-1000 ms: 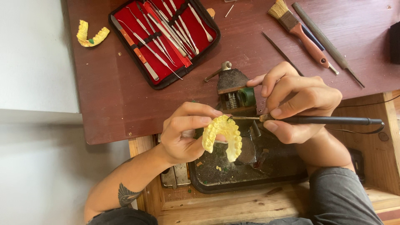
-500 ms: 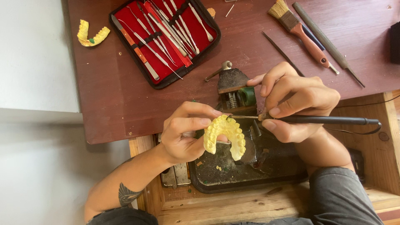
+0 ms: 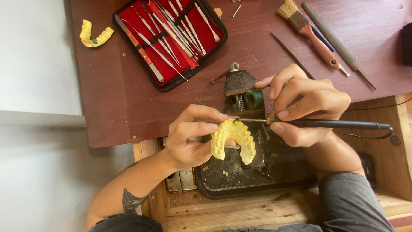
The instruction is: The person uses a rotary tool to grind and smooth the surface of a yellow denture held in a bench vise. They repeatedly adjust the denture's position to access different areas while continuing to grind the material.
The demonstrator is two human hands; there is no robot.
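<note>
My left hand (image 3: 193, 137) grips a yellow horseshoe-shaped dental cast (image 3: 234, 139) over a dark tray (image 3: 223, 182). In my right hand (image 3: 307, 103) lies a black pen-like corded tool (image 3: 339, 124), held like a pencil. Its thin metal tip touches the top of the cast, near my left thumb and forefinger.
A small bench vise (image 3: 240, 88) is fixed at the edge of the brown table (image 3: 120, 99), just behind the hands. An open red-lined case of metal instruments (image 3: 169, 38) lies at the back. A second yellow cast (image 3: 94, 34) sits far left; a brush (image 3: 307, 28) and files lie at right.
The cast has turned slightly in my left hand. The right hand and its tool stay almost where they were.
</note>
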